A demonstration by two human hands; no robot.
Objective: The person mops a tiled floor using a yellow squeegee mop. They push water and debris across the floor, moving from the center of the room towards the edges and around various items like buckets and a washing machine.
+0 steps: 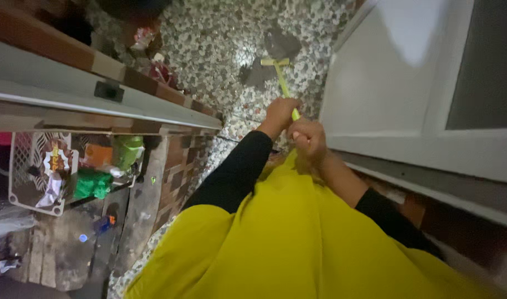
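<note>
Yellow-green mop handle (284,88) is running from centre frame up to its head on the pebbled floor (209,39); left hand (279,113) and right hand (307,138) are both gripping it. Dark wet patches are showing around the head only, so most floor seems undone.

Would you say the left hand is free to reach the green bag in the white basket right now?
Probably not: the left hand is shut on the yellow-green handle with the right hand, and the green bag lies far off below the ledge.
</note>
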